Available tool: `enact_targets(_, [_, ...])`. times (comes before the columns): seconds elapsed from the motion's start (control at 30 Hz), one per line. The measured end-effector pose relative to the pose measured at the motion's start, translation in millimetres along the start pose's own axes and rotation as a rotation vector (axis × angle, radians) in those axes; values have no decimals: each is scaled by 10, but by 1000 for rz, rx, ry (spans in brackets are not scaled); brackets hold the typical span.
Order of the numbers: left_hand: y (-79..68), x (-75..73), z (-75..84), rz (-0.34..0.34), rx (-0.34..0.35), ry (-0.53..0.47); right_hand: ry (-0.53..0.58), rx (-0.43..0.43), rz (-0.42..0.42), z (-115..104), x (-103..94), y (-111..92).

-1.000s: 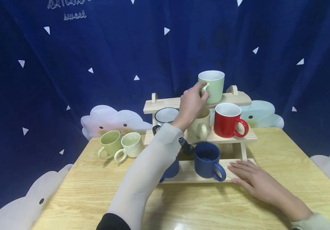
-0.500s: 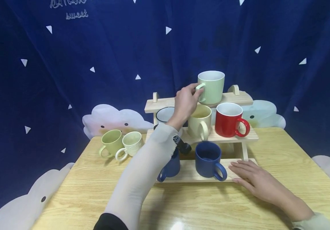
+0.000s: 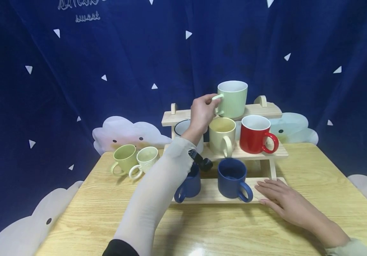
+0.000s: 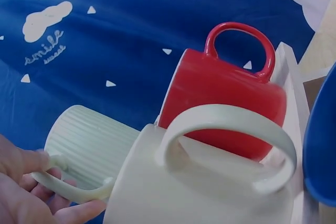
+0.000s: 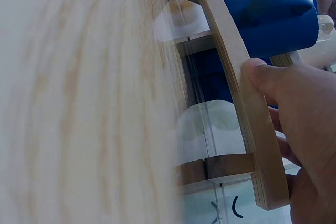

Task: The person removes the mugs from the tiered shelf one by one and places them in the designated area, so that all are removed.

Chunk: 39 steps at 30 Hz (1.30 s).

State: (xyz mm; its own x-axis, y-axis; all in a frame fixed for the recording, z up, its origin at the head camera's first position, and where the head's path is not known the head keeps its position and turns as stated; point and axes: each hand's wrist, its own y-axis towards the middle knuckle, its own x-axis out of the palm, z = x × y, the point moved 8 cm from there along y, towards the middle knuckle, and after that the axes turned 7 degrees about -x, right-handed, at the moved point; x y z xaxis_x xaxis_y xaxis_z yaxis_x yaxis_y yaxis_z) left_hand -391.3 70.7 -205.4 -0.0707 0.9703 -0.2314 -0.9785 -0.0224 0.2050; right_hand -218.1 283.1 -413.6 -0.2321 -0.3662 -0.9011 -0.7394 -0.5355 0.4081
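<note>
My left hand (image 3: 203,112) holds the handle of a ribbed pale green mug (image 3: 233,99) at the top shelf of a three-tier wooden rack (image 3: 178,116). In the left wrist view, thumb and fingers pinch that mug's handle (image 4: 79,190). Below it, on the middle shelf, stand a cream mug (image 3: 221,137), a red mug (image 3: 253,137) and a white mug with a dark rim (image 3: 181,127), partly hidden by my left arm. My right hand (image 3: 287,201) rests on the bottom shelf's right end, fingers extended. The right wrist view has its thumb against the board's edge (image 5: 252,98).
Two dark blue mugs (image 3: 231,177) stand on the bottom shelf, one partly behind my left forearm. On the wooden table (image 3: 100,213) to the left are an olive green mug (image 3: 127,158) and a small pale mug (image 3: 148,158). A blue curtain (image 3: 132,53) hangs behind.
My left hand has moved left with the pale green mug, its handle turning outward to the left. The cream mug shows more fully. My right hand stays in place.
</note>
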Motion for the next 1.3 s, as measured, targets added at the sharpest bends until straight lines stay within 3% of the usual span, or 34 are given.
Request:
enact_targets(0.3, [41,-19,-51,8,-57,-117,5,27,-21,21,6,-5])
enact_targets(0.5, [41,-131,-66,27,-53,-146,14,40,-36,22,22,-8])
enact_targets(0.77, [68,-381,-48,19,-41,-228,-4,-1,3,18,6,-8])
enact_targets(1.0, [85,-683,-45,45,-37,-298,-10,-3,-1,21,10,-5])
enact_targets(1.3, [66,-1058,-72,72,-34,-317,-8,11,-11,27,17,-3])
